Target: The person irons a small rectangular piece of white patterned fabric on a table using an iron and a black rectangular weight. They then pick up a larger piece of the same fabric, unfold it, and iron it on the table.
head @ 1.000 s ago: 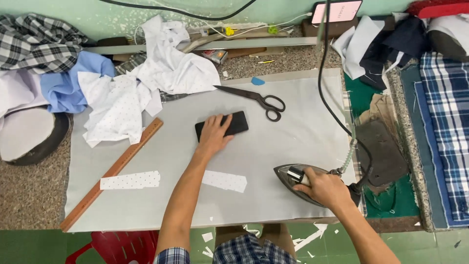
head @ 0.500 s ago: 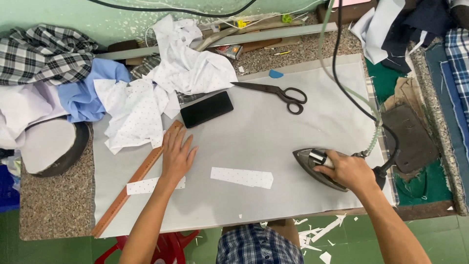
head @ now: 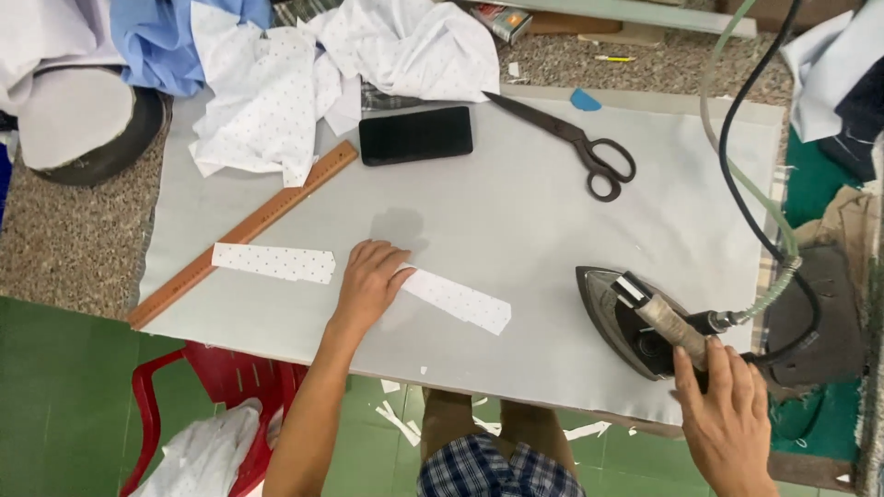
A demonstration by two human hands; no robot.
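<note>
My left hand (head: 369, 282) lies flat, fingers apart, on the left end of a white dotted fabric strip (head: 458, 299) on the grey ironing pad (head: 516, 212). A second dotted strip (head: 273, 262) lies just to the left of that hand. My right hand (head: 728, 416) is at the rear end of the handle of a dark iron (head: 635, 317), which rests on the pad's right side; the fingers touch the handle end loosely. A black phone (head: 415, 135) lies face up further back.
Black scissors (head: 575, 144) lie at the back right of the pad, a wooden ruler (head: 242, 233) runs diagonally on its left. White dotted cloth (head: 276, 92) is piled at the back. The iron's cable and hose (head: 746, 184) curve along the right. A red chair (head: 221, 396) stands below.
My left hand moved from beside the ruler onto the near fabric strip. My right hand slid back from gripping the iron's handle to its rear end. The view shifted left.
</note>
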